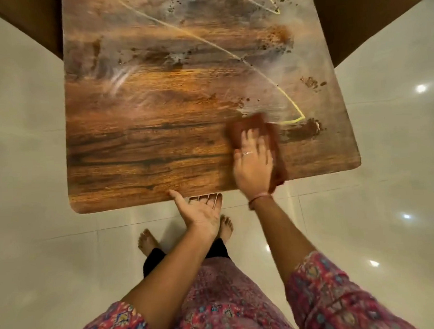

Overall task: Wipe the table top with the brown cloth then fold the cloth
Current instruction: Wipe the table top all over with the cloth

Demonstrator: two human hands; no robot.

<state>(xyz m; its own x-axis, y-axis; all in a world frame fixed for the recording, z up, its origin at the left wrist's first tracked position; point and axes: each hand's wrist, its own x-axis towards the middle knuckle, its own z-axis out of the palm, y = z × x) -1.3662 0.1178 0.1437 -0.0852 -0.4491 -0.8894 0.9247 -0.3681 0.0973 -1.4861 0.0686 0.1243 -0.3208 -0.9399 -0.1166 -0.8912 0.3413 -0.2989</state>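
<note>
A wooden table top (146, 132) with dark grain fills the upper half of the view. The brown cloth (278, 146) lies flat near its front right corner. My right hand (253, 165) presses on the cloth with straight fingers and looks blurred. My left hand (201, 213) sits palm up at the table's front edge, thumb on top of the edge and fingers under it. Dark crumbs and smears (312, 129) lie just right of the cloth. A thin yellow line (293, 102) and whitish streaks cross the surface beyond it.
More dark specks (312, 82) dot the right side and the far part of the table. Brown chairs (369, 18) stand at the far left and far right corners. Glossy pale floor tiles (364, 207) surround the table. My bare feet (147, 241) stand below its front edge.
</note>
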